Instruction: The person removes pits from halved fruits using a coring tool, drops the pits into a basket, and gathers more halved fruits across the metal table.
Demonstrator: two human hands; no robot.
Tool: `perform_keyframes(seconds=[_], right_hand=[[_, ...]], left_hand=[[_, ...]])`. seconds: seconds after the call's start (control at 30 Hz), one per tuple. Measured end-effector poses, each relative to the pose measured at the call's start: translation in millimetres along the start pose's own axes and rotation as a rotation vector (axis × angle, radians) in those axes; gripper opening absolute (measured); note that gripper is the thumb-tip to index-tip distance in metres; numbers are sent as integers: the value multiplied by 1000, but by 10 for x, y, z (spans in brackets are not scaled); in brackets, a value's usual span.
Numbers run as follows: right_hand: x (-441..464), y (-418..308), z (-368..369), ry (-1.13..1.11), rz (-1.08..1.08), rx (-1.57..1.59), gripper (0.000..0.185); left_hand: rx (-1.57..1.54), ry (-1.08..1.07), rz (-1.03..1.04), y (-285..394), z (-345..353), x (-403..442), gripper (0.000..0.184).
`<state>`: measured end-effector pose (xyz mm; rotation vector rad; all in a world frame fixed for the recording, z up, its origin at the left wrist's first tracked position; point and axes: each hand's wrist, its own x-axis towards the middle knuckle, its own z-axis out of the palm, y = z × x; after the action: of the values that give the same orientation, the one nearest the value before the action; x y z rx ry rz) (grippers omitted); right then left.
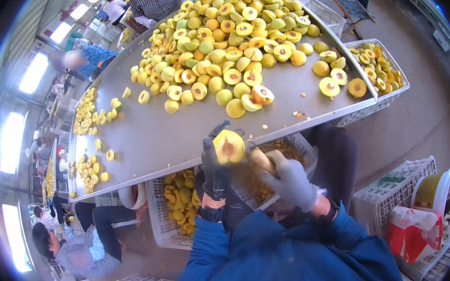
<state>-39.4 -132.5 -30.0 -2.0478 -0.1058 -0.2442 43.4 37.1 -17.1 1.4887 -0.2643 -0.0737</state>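
My left hand [213,172], in a black glove, holds a halved yellow peach [228,146] with its cut face up and the brown pit area showing. My right hand [294,184], in a pale grey glove, is closed around a tool with a wooden handle [263,161], just right of the peach half. The tool's working end is blurred, so its kind cannot be made out. Both hands are in front of the near edge of a metal table [154,127]. Beneath my right hand, a crate [308,153] contains brownish scraps.
A large heap of halved peaches [216,50] covers the table's far part. Peach-filled crates stand below the near edge [158,220] and at the right corner [402,75]. A grey crate [390,185] and red-and-white bag [413,234] are at right. Other people work across and left.
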Motion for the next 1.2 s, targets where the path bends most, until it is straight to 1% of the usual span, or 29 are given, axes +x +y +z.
perform_keyframes(seconds=[0.07,0.1,0.23,0.27,0.33,0.43,0.5,0.53,0.6,0.7,0.73,0.77,0.8,0.83,0.9,0.97,1.0,1.03,1.07,1.13,1.17,1.2], right_hand=[[15,-156,13,31,-62,-96,30],[14,-183,44,86,-168,-140,28],[-51,-208,106,85,-165,-203,27],[-59,-228,94,79,-179,-223,27],[-72,-247,85,60,-204,-266,30],[-94,-236,77,11,-222,-327,37],[-100,-219,82,-33,-221,-350,39],[-106,-226,78,-39,-218,-314,39],[-115,-239,58,-49,-207,-243,39],[-157,-82,100,-83,-227,-64,34],[-182,-98,120,-159,-73,153,30],[-185,-134,159,-230,81,369,26],[-202,-173,194,-301,237,587,23],[-177,-336,88,-341,358,714,16],[-163,-389,-19,-462,488,961,17],[-145,-539,-253,-593,641,1229,18],[-147,-549,-284,-607,631,1146,17],[-149,-552,-309,-618,621,1062,17],[-156,-544,-328,-629,614,977,17],[-173,-299,-188,-480,283,494,18],[-214,-195,-116,-406,121,255,18],[-233,-235,-126,-487,236,453,19]], left_hand=[[39,15,24,55,62,-88,44],[64,28,47,56,77,-125,45],[81,123,67,195,235,-263,45],[97,143,62,222,264,-282,48],[194,163,41,239,284,-305,63],[84,228,-38,323,386,-355,59],[-25,251,-51,182,317,-349,54],[-80,261,-59,132,284,-348,51],[30,268,-3,109,275,-370,53],[190,278,72,114,274,-383,52],[242,277,97,213,341,-364,52],[220,323,43,363,481,-437,52],[227,286,52,400,504,-462,52],[234,254,66,425,496,-462,51],[269,180,181,270,312,-333,54],[-5,148,184,308,385,-319,56],[-142,129,187,325,411,-313,57],[-156,119,187,307,398,-336,54],[21,30,230,321,344,-310,53],[372,-155,309,372,167,-231,51],[490,-209,324,406,174,-165,48],[396,-242,254,411,164,-186,51]])
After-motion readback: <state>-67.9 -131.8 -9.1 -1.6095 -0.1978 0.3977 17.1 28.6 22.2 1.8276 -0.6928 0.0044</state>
